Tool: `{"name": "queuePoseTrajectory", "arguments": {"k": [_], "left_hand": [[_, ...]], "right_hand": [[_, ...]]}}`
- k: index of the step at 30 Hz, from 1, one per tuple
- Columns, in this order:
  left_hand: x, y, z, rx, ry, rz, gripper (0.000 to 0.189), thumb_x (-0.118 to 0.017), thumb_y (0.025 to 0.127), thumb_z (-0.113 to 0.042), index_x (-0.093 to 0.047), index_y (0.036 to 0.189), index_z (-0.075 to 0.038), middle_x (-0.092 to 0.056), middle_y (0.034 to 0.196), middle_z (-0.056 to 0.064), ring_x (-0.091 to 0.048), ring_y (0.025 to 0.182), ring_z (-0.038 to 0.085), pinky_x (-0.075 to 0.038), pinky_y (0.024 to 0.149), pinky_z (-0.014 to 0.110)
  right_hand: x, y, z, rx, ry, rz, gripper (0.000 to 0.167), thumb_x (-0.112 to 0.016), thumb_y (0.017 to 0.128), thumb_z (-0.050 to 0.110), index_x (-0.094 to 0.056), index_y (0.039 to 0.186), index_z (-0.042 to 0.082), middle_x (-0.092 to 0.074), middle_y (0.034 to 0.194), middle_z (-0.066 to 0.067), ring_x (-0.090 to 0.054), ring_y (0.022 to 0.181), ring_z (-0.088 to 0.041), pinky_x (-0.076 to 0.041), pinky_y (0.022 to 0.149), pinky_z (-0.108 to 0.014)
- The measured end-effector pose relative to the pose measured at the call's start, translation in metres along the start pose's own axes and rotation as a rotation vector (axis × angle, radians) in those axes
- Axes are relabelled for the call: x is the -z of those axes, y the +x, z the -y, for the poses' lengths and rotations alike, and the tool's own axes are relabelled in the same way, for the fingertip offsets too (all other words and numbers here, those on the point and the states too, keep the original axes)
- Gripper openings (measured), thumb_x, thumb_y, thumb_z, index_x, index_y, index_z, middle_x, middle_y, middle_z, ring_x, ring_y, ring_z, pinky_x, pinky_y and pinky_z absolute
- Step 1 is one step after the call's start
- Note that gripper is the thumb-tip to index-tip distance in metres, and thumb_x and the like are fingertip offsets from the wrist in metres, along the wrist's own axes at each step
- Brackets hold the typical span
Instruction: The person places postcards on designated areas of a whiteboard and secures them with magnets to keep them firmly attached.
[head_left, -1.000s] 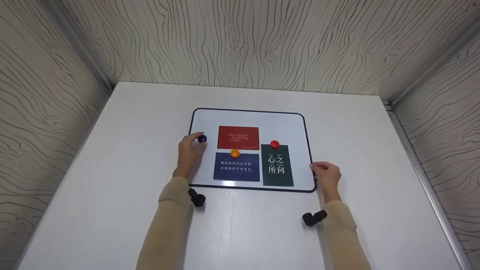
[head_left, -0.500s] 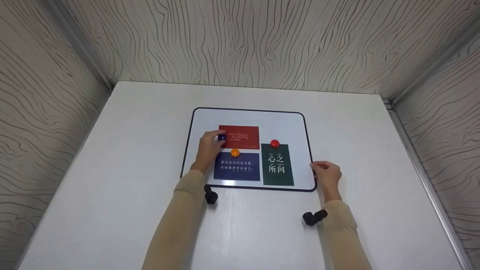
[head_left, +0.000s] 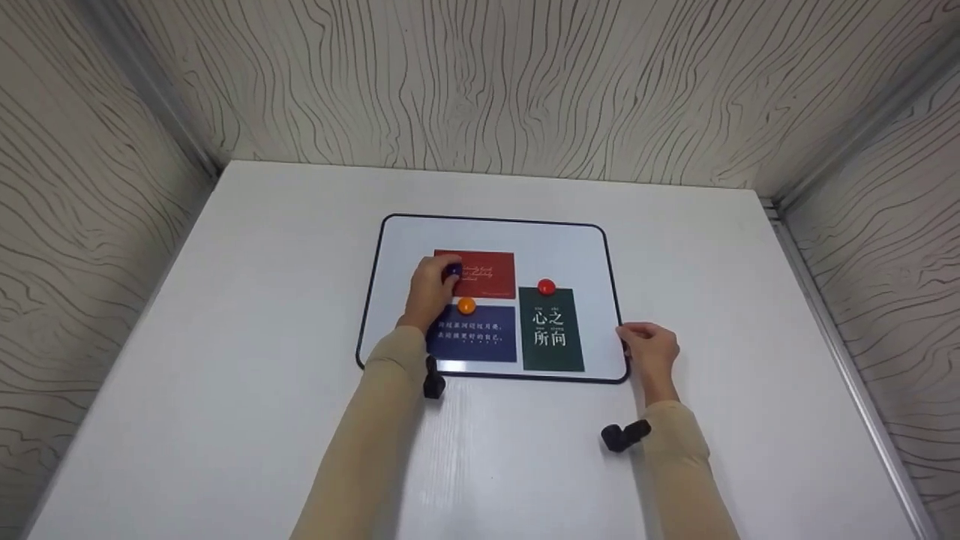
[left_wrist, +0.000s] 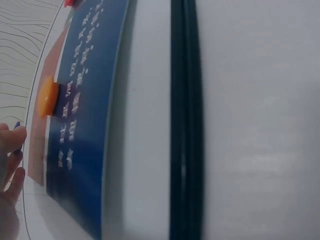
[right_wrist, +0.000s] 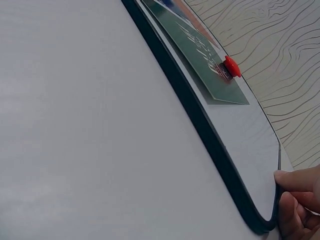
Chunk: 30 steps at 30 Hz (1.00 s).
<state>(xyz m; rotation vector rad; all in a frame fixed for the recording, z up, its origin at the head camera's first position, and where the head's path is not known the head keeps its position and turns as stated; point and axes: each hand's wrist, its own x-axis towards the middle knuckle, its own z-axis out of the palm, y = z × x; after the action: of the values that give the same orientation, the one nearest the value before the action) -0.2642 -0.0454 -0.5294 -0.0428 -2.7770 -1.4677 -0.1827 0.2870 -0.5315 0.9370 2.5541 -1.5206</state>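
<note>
My left hand point(head_left: 428, 291) pinches a dark purple round magnet point(head_left: 453, 271) over the left part of a red card point(head_left: 491, 271). Whether the magnet touches the card is unclear. In the left wrist view, the fingertips point(left_wrist: 19, 134) show at the left edge, with only a sliver of magnet visible. Beneath the cards lies a black-framed whiteboard point(head_left: 405, 240). Its right edge is held between the thumb and fingers of my right hand point(head_left: 651, 349), near the lower right corner. An orange magnet point(head_left: 466, 306) sits at the top of a blue card point(head_left: 480, 341), partly behind my left hand.
A green card point(head_left: 551, 341) with white characters lies at the right of the board, a red magnet point(head_left: 547, 286) on its top edge. The board rests on a white table point(head_left: 225, 337). Patterned panels point(head_left: 480, 82) enclose the table at the back and sides.
My left hand has carried the purple magnet rightward from the board's bare left side onto the red card's area. My right hand has stayed on the board's edge.
</note>
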Motion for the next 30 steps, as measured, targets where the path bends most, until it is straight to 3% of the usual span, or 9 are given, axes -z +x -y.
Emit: {"name": "queuePoseTrajectory", "arguments": {"k": [6, 11, 18, 26, 30], "left_hand": [[-0.006, 0.007, -0.004, -0.034, 0.042, -0.026, 0.033, -0.057, 0.095, -0.006, -0.061, 0.127, -0.008, -0.062, 0.125, 0.013, -0.057, 0.123, 0.025, -0.045, 0.111, 0.039], [-0.008, 0.013, -0.010, -0.021, 0.062, -0.011, 0.032, -0.057, 0.094, -0.004, -0.062, 0.125, -0.010, -0.062, 0.125, 0.012, -0.057, 0.124, 0.024, -0.045, 0.111, 0.038], [-0.009, 0.020, -0.012, 0.003, 0.072, 0.039, 0.033, -0.054, 0.097, -0.006, -0.059, 0.129, -0.012, -0.059, 0.128, 0.010, -0.056, 0.126, 0.023, -0.044, 0.112, 0.037], [-0.012, 0.029, -0.009, -0.011, 0.086, 0.026, 0.033, -0.053, 0.096, -0.004, -0.059, 0.128, -0.011, -0.060, 0.128, 0.011, -0.056, 0.126, 0.024, -0.043, 0.112, 0.037], [-0.016, 0.031, -0.008, 0.016, 0.059, 0.017, 0.034, -0.054, 0.096, -0.004, -0.059, 0.129, -0.011, -0.060, 0.129, 0.011, -0.056, 0.127, 0.024, -0.043, 0.112, 0.037]], "right_hand": [[0.000, 0.000, -0.001, 0.026, 0.004, -0.004, 0.029, -0.065, 0.091, 0.017, -0.065, 0.114, -0.001, -0.064, 0.082, 0.004, -0.056, 0.070, -0.004, -0.047, 0.062, -0.013], [0.001, -0.001, -0.001, 0.037, 0.019, -0.008, 0.029, -0.066, 0.090, 0.017, -0.065, 0.112, -0.003, -0.063, 0.078, 0.007, -0.056, 0.066, -0.003, -0.047, 0.060, -0.013], [-0.003, -0.002, -0.001, 0.026, 0.001, 0.008, 0.032, -0.066, 0.091, 0.020, -0.065, 0.115, 0.000, -0.066, 0.087, 0.002, -0.057, 0.072, -0.004, -0.047, 0.064, -0.014], [-0.004, -0.002, -0.004, 0.041, 0.013, -0.004, 0.030, -0.066, 0.091, 0.019, -0.065, 0.114, 0.000, -0.065, 0.086, 0.003, -0.057, 0.074, -0.005, -0.047, 0.064, -0.013], [-0.003, -0.001, -0.005, 0.041, 0.003, -0.012, 0.030, -0.066, 0.091, 0.021, -0.066, 0.113, 0.001, -0.066, 0.090, 0.000, -0.058, 0.077, -0.007, -0.047, 0.065, -0.013]]}}
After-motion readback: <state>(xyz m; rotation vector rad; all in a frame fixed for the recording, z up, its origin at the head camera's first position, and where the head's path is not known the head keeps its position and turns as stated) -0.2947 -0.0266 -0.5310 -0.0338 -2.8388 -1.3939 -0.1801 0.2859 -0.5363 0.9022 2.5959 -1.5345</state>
